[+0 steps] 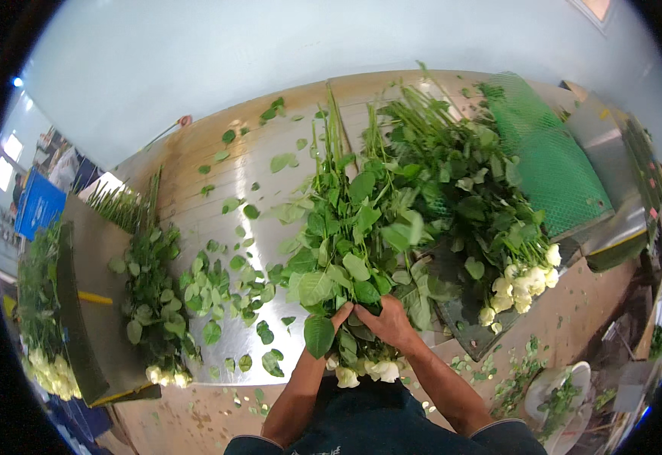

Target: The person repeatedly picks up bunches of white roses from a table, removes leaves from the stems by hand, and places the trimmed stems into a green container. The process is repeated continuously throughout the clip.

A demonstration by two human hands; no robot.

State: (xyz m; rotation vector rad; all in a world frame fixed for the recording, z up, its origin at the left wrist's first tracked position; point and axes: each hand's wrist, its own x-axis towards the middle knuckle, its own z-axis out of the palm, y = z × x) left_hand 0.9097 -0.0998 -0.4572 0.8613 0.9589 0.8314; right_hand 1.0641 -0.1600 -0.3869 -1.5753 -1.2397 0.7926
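A bunch of white roses (331, 227) lies before me, its leafy stems pointing away and its blooms (365, 372) close to my body at the table's near edge. My right hand (389, 323) grips the bunch just above the blooms, its fingers hidden under the leaves. My left hand (340, 318) holds the same bunch from the other side, partly covered by a large leaf. The two thumb tips nearly meet on top of the stems. To the right lies another pile of white roses (473, 210), its flower heads (521, 287) hanging towards the near edge.
Loose leaves (234, 284) are scattered over the metal table (206, 199). Green netting (558, 159) covers the right side beside a metal divider (609, 165). More roses (154, 284) lie left, next to an upright panel (89, 290). A white bucket (578, 375) with cuttings stands on the floor.
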